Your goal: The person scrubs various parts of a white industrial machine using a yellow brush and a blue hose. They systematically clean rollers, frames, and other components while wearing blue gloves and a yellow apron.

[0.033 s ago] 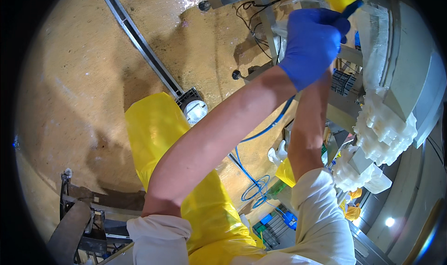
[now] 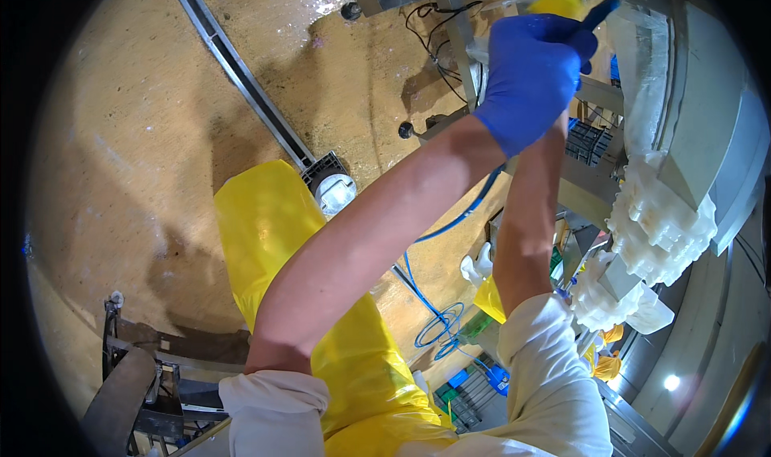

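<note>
My left hand (image 2: 530,79), in a blue glove, is closed with its fingers curled at a dark blue nozzle-like tool (image 2: 600,13) that juts out to the upper right. My right forearm (image 2: 526,224) reaches up behind the left wrist; the right hand is hidden behind the blue glove. A blurred yellow thing (image 2: 558,4) shows just beyond the left knuckles; its kind I cannot make out. Behind my wrists runs a blue hose (image 2: 462,226); where it ends near my hands is hidden. A grey metal frame (image 2: 462,43) stands close beyond the glove.
Pale, lumpy masses (image 2: 662,216) cling to the grey machine panel (image 2: 715,128) at right. The hose lies coiled (image 2: 438,326) on the tan floor, crossed by a drain channel (image 2: 241,71). Black cables (image 2: 438,47) hang by the frame. A metal structure (image 2: 161,393) stands lower left.
Both forearms and the blue glove have shifted slightly left, the nozzle-like tool with them. The yellow thing has moved left, further behind the glove.
</note>
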A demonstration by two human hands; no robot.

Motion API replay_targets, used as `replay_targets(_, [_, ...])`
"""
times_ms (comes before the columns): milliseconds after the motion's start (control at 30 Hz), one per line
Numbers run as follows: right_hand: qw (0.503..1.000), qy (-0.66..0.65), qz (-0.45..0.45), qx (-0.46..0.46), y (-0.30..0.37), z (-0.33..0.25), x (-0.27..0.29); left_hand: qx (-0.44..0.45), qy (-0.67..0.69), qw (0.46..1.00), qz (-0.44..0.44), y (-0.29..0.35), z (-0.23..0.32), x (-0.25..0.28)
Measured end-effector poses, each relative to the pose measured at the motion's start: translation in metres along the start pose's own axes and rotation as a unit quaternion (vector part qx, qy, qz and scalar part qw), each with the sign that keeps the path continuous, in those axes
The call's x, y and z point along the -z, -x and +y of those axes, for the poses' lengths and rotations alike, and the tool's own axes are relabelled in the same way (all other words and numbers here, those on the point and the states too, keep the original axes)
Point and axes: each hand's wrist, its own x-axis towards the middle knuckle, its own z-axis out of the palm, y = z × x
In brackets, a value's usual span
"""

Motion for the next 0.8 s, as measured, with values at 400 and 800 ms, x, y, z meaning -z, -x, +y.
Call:
replay_targets(400, [0.949,0.291,0.065,0.107,-0.021,-0.063,-0.027,0.002,-0.054,0.998,-0.014,-0.01,0.011,0.051])
replay_targets(800, [0.97,-0.049,-0.079,-0.225,0.159,-0.046,-0.031,0.041,-0.189,0.978,0.08,0.044,0.02,0.095])
